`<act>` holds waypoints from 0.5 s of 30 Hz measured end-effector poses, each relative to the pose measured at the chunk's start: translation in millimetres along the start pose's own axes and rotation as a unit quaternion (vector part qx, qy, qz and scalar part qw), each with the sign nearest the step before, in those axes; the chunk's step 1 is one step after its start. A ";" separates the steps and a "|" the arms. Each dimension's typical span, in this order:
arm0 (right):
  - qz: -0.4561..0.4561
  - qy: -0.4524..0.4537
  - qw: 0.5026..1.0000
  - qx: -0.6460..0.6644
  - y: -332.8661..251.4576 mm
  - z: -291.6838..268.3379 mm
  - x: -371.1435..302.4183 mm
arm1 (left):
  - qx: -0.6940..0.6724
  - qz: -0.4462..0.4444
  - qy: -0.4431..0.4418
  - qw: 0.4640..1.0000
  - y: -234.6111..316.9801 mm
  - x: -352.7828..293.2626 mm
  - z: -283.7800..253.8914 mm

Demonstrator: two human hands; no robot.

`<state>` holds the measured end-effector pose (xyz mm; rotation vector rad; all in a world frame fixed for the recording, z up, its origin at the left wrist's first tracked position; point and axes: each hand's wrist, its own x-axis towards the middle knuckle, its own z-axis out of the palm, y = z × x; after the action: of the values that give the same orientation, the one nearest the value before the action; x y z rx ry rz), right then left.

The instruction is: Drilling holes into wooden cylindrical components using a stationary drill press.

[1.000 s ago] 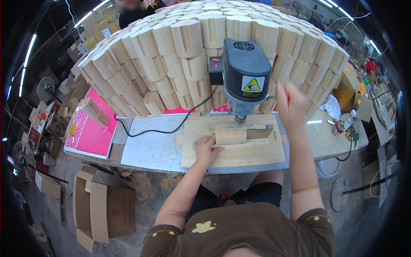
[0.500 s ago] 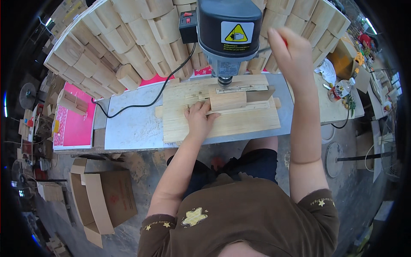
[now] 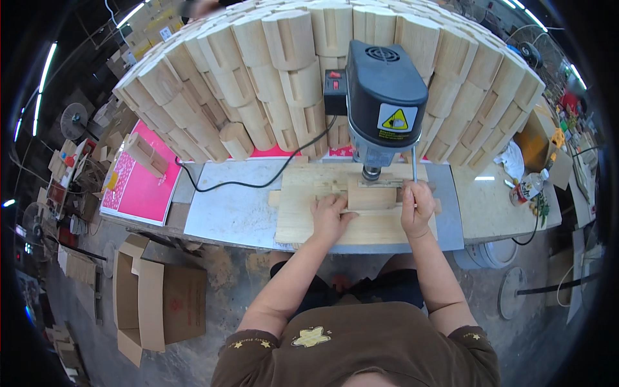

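At frame centre, the left hand (image 3: 330,216) and right hand (image 3: 417,209) press a wooden block (image 3: 372,197) beneath the drill press (image 3: 385,103), stacked wooden pieces (image 3: 271,84) filling the top.

Single head view, looking steeply down from above; workbench (image 3: 225,213) close below, drill press (image 3: 385,97) near centre, fisheye-bent edges.

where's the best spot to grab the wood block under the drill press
Grip the wood block by its long front and back faces near its left end, coming from the front-left, where the left hand rests. It lies flat along the jig board, and the drill head blocks access from above.
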<state>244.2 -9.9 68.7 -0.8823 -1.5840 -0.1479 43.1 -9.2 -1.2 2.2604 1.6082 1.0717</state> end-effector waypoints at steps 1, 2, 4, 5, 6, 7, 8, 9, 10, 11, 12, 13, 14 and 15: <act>0.005 -0.003 1.000 0.004 2.6 1.0 -1.9 | 0.003 0.004 0.007 1.000 0.5 -0.3 -0.3; 0.009 -0.005 1.000 0.008 1.2 1.9 0.4 | 0.000 0.001 0.008 1.000 -0.2 0.5 -0.8; 0.003 -0.009 1.000 0.000 -5.3 -2.9 3.3 | -0.004 0.004 0.012 1.000 -1.1 -0.3 -0.3; 0.004 -0.018 1.000 -0.011 -8.6 -6.4 9.8 | -0.001 0.002 0.007 1.000 -0.8 0.0 0.3; -0.003 -0.013 1.000 -0.010 -11.8 -9.6 20.3 | 0.003 -0.002 0.004 1.000 -0.7 1.0 0.2; -0.028 -0.015 0.999 -0.027 -17.9 -15.6 32.2 | 0.004 0.003 0.010 1.000 -0.6 1.4 -0.8; -0.050 -0.018 0.997 -0.047 -24.4 -23.4 43.3 | 0.006 -0.008 -0.004 1.000 0.2 1.7 -2.1; -0.035 0.003 0.998 -0.048 -30.8 -27.0 60.2 | 0.007 -0.019 -0.021 1.000 0.7 2.0 -3.2; -0.019 0.024 0.998 -0.049 -34.9 -26.8 82.1 | 0.005 -0.013 -0.020 1.000 0.7 3.2 -2.8; 0.033 0.014 0.998 -0.042 -38.5 -25.8 103.0 | 0.005 -0.023 -0.026 0.999 -0.1 3.5 -2.7; 0.087 0.005 0.996 -0.037 -39.4 -23.6 123.8 | 0.004 -0.031 -0.033 0.999 -0.2 4.2 -2.9; 0.097 -0.002 0.992 -0.075 -35.8 -17.8 143.6 | 0.003 -0.026 -0.034 0.999 -1.6 4.9 -3.2; 0.108 -0.010 0.987 -0.115 -30.6 -13.3 163.4 | -0.019 -0.046 -0.046 0.998 -1.8 6.1 -3.6; 0.125 -0.028 0.981 -0.148 -19.1 -5.2 179.9 | -0.040 -0.066 -0.058 0.995 -0.8 7.4 -3.5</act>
<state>245.3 54.4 237.9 -1.3189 -1.5099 -0.1843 41.4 -3.3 4.3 2.0919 1.6138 0.9355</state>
